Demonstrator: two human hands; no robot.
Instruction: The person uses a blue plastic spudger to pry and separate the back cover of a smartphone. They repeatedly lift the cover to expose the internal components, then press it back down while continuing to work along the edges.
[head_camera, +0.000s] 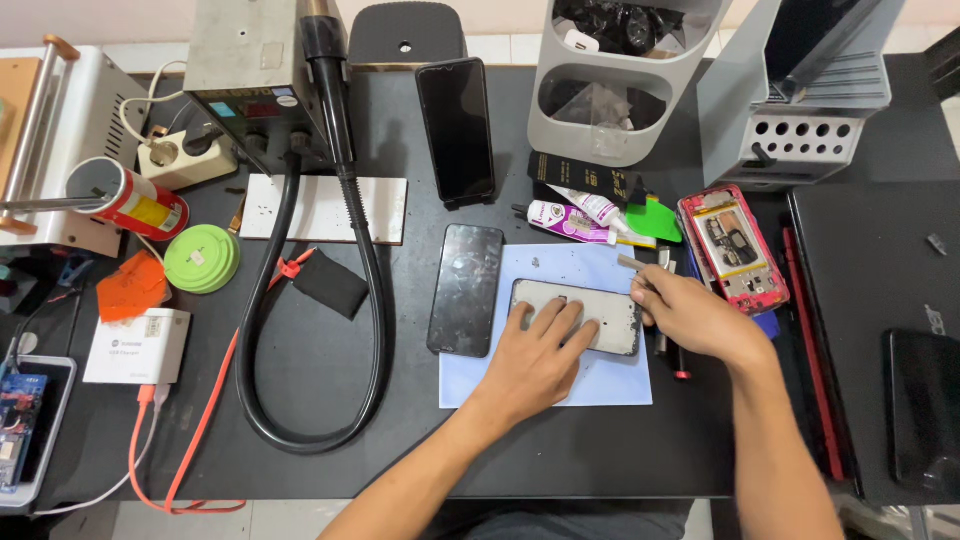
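Black desk: left hand covers part of phone panel.

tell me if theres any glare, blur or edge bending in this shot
Head view: even, soft light with faint shadows under the left hand and right hand; pale glare on the dark phone panel beside the blue mat; centre sharp; the desk edge bows slightly from wide-angle distortion.
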